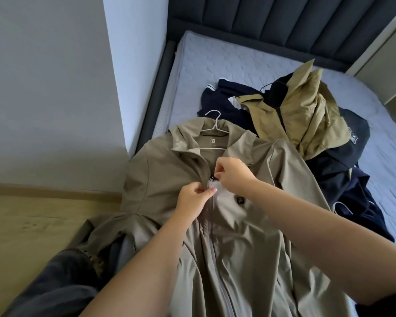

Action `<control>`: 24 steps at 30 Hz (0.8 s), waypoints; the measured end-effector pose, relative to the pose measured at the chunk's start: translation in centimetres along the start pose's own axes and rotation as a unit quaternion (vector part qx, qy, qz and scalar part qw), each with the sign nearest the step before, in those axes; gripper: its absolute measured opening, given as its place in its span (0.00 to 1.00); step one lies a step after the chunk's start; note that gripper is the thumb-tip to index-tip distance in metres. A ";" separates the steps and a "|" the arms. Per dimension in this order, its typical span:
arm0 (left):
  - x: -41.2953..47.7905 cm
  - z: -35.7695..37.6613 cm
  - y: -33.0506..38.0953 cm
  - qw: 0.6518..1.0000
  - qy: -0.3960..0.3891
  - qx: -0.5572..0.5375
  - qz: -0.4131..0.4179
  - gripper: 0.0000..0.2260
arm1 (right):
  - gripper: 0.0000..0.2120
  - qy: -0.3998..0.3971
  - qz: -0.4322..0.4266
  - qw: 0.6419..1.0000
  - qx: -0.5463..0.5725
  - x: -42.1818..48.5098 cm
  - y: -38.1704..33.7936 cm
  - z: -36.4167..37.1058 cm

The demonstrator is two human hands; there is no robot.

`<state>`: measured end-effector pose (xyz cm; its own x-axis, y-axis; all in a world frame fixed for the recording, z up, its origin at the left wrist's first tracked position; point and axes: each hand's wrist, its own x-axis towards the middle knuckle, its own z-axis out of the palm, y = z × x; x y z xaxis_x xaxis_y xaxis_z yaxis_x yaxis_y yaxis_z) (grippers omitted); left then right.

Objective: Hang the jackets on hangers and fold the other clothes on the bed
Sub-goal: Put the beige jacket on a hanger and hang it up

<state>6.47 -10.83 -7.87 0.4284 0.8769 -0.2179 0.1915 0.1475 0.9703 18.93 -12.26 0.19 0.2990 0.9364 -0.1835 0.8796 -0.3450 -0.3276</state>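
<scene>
Because the taupe jacket (249,236) looks thin, soft and rather slick, it would likely slump or slide on its white hanger (214,130) unless closed. The surest holds seem to be the black zipper slider (212,178) and the front edge just below it.

In the head view it lies front up at the near edge of the mattress (215,56), one sleeve trailing over the side. The left hand (192,199) pinches fabric beside the zipper teeth; the right hand (234,173) pinches at the slider, mid-chest.

Beyond, against its right shoulder, a mustard jacket (302,115) heaps over navy garments (224,104). A second white hanger (342,205) lies near the right forearm, so lifting room looks crowded.
</scene>
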 end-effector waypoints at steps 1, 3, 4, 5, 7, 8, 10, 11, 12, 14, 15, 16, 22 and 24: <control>0.2 -0.2 0.0 1.000 0.000 0.017 0.005 0.10 | 0.06 -0.004 -0.002 1.000 -0.007 -0.1 -0.1 0.2; 0.7 -0.4 -0.1 0.998 0.003 0.058 0.008 0.14 | 0.06 0.029 -0.022 0.997 -0.063 -0.2 -0.3 0.4; 0.9 -0.6 -0.2 0.997 0.005 0.081 0.010 0.17 | 0.06 0.070 -0.036 0.992 -0.097 -0.1 -0.3 0.3; 1.1 -0.7 -0.2 0.994 0.005 0.109 0.014 0.19 | 0.05 0.118 -0.038 0.986 -0.108 0.1 -0.2 0.0; 1.4 -1.1 -0.6 0.989 -0.002 0.146 0.009 0.22 | 0.05 0.170 -0.006 0.983 -0.073 0.7 0.0 -0.8; 1.4 -1.4 -0.7 0.988 -0.005 0.157 0.000 0.22 | 0.05 0.170 0.004 0.983 -0.062 1.0 0.0 -1.0; 1.6 -2.0 -1.1 0.984 -0.011 0.177 -0.010 0.22 | 0.05 0.162 -0.024 0.983 -0.078 1.1 -0.3 -0.8; 1.7 -2.2 -1.2 0.984 -0.008 0.176 -0.008 0.20 | 0.04 0.161 -0.048 0.982 -0.083 1.0 -0.4 -0.5; 1.7 -2.4 -1.0 0.987 0.000 0.160 -0.004 0.16 | 0.04 0.164 -0.066 0.981 -0.083 0.9 -0.6 -0.3; 1.9 -2.6 -0.1 0.995 0.011 0.094 0.004 0.07 | 0.05 0.166 -0.083 0.980 -0.072 0.5 -0.7 -0.2; 2.1 -2.6 0.3 0.997 0.015 0.070 0.011 0.06 | 0.06 0.166 -0.088 0.980 -0.066 0.5 -0.6 -0.3; 2.3 -2.5 0.8 0.998 0.014 0.063 0.019 0.06 | 0.06 0.167 -0.092 0.980 -0.060 0.4 -0.6 -0.5; 2.3 -2.6 1.7 0.990 0.030 0.128 0.045 0.15 | 0.04 0.157 -0.130 0.977 -0.055 0.0 -1.1 -0.8; 2.4 -2.9 1.6 0.987 0.030 0.155 0.044 0.19 | 0.04 0.154 -0.161 0.969 -0.105 -0.1 -1.3 -0.6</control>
<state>5.19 -7.17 -6.50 0.4052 0.9066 -0.1180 0.4200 -0.0699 0.9049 17.95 -11.85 1.20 0.0642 0.9791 0.1930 0.9920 -0.0415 -0.1196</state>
